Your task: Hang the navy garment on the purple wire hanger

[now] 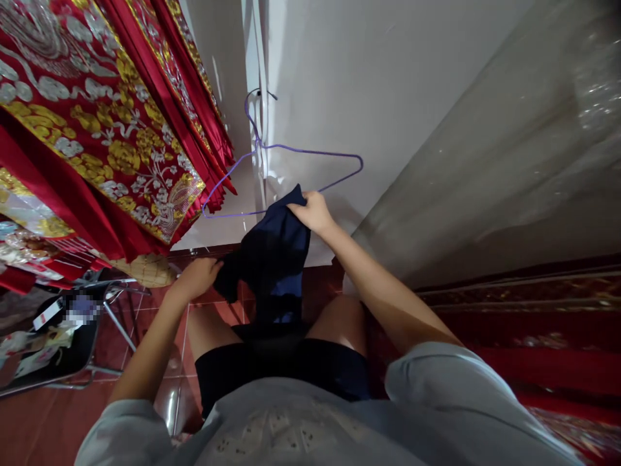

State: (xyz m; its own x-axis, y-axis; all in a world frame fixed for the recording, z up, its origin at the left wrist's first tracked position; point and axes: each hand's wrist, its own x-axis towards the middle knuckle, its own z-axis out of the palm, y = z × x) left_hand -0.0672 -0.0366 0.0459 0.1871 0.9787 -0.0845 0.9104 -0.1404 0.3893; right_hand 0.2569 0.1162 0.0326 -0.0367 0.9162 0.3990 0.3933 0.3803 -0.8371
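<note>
A dark navy garment (276, 259) hangs between my two hands, over my lap; what kind of garment it is I cannot tell. My right hand (315, 210) pinches its upper edge, thumb on the near side. At the garment's lower left corner, my left hand (201, 277) has its fingers closed on the cloth. Just beyond the cloth, a purple wire hanger (310, 153) hangs by its hook from a dark hook or wire near the wall. The garment covers part of the hanger's bottom bar.
Red fabric with gold and silver embroidery (121, 149) hangs at the left. Below it stands a black chair (72, 362) with things on its seat. Pale sheer fabric (514, 168) drapes on the right. A white wall (388, 71) rises ahead over the red tiled floor (150, 336).
</note>
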